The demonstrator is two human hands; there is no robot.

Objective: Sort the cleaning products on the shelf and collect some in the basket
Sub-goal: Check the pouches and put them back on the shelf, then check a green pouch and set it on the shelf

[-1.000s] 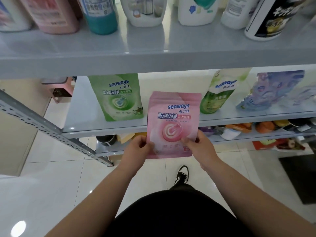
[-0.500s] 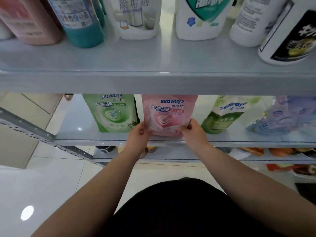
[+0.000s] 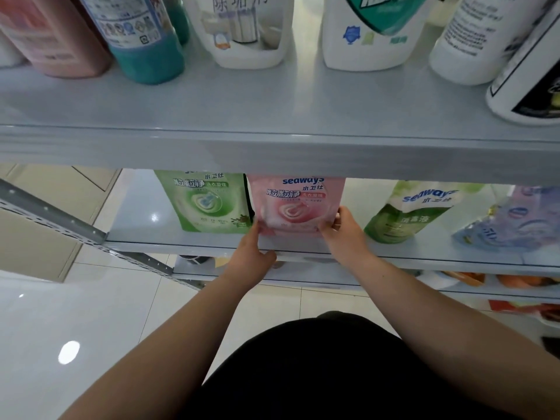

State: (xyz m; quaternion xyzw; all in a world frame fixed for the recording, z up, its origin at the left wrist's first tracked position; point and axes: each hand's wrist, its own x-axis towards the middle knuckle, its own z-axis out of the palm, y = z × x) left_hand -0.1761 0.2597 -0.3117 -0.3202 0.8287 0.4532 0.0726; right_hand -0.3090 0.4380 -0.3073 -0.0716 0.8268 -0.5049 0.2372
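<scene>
pink pouch (image 3: 295,206): stood on the middle shelf (image 3: 145,234), just right of the green pouch (image 3: 206,201); gripped at its lower corners by left hand (image 3: 253,256) and right hand (image 3: 345,230). release judged pending; basket not seen, collecting judged undone.

glossy plastic pink pouch (image 3: 295,204), smooth metal shelf (image 3: 272,110), shiny floor tiles (image 3: 91,313)

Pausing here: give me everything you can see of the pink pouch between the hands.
The pink pouch is a soft, glossy plastic stand-up bag printed "seaways" in blue, with Chinese text and a white swirl. It stands upright on the middle shelf, its top edge hidden behind the shelf above. The green pouch sits close on its left. The left hand and right hand grip its lower corners.
</scene>
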